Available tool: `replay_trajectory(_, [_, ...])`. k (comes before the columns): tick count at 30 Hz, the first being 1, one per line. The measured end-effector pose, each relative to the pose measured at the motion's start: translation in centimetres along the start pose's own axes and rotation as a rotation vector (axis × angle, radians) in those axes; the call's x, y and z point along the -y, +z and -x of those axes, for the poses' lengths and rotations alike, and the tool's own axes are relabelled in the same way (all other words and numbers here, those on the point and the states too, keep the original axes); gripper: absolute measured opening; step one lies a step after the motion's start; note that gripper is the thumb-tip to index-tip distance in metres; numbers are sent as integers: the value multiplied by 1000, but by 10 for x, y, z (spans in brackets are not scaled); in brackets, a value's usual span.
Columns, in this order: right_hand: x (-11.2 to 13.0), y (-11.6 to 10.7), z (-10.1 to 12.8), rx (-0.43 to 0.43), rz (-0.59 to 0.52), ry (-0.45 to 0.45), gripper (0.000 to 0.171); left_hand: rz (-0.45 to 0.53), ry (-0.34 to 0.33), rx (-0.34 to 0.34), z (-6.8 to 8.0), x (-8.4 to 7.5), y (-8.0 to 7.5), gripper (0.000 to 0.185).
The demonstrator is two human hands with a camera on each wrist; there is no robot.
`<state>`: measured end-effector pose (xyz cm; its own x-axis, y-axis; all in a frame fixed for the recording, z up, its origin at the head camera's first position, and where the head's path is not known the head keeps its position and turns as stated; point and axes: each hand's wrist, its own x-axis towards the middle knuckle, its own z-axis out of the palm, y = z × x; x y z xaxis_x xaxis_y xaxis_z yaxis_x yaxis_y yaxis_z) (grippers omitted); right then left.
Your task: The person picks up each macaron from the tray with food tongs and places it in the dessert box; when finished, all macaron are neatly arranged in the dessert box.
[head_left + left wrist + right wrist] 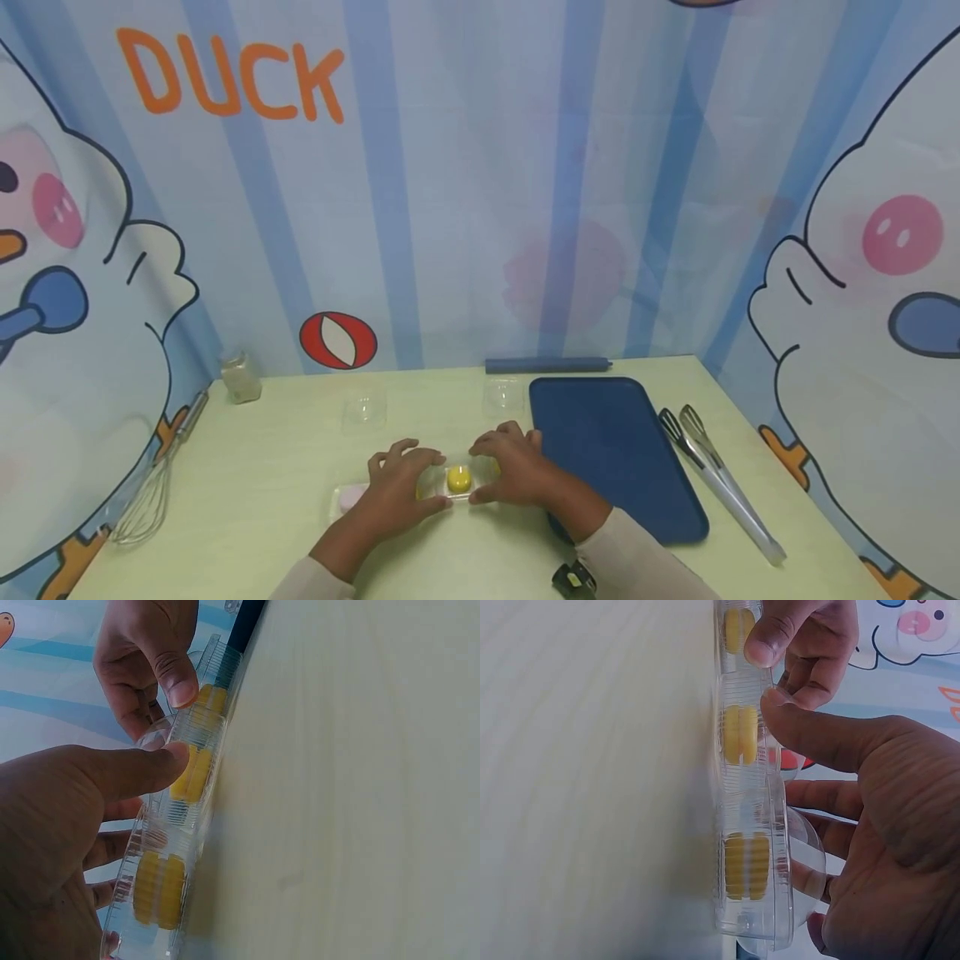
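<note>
A clear plastic box (pixel 460 497) holding a yellow macaron (pixel 459 478) sits on the table between both hands. My left hand (pixel 397 487) grips its left side, thumb at the near edge and index finger at the far edge. From the right, my right hand (pixel 517 471) grips it in the same way, its thumb by the near right corner. Beside it in a row stand more clear boxes with yellow macarons, one (pixel 159 889) under the left hand and one (pixel 747 866) under the right. A pink macaron (pixel 351 497) shows in a box at the row's left end.
Two clear plastic pieces (pixel 365 408) lie farther back. A dark blue tray (pixel 615 450) is at right, with metal tongs (pixel 723 487) beyond it. A blue roll (pixel 547 365) lies along the back edge. At left are a whisk (pixel 146 504) and a glass jar (pixel 240 379).
</note>
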<state>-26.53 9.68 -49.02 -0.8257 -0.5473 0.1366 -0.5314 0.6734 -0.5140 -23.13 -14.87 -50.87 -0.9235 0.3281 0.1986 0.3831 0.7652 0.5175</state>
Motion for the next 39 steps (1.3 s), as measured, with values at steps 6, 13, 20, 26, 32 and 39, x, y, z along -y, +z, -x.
replay_trajectory(6, [2, -3, 1, 6, -31, -2, 62, -7, -7, 1, 0, 0, 0, 55])
replay_trajectory(13, [1, -2, 1, 5, -30, 5, 64, -23, 10, 18, 1, 3, -3, 61])
replay_trajectory(20, [-1, -3, 1, 5, -34, 4, 65, -7, 31, 43, 2, 8, -11, 70])
replay_trajectory(26, [-4, -9, 1, -18, -68, 15, 62, -25, -7, 68, 1, 10, -18, 75])
replay_trajectory(32, [-10, -16, 0, -43, -107, 60, 60, -16, -9, 73, 0, 9, -27, 74])
replay_trajectory(39, [-18, -24, -4, -90, -127, 118, 54, -6, -25, 90, -3, 10, -33, 73])
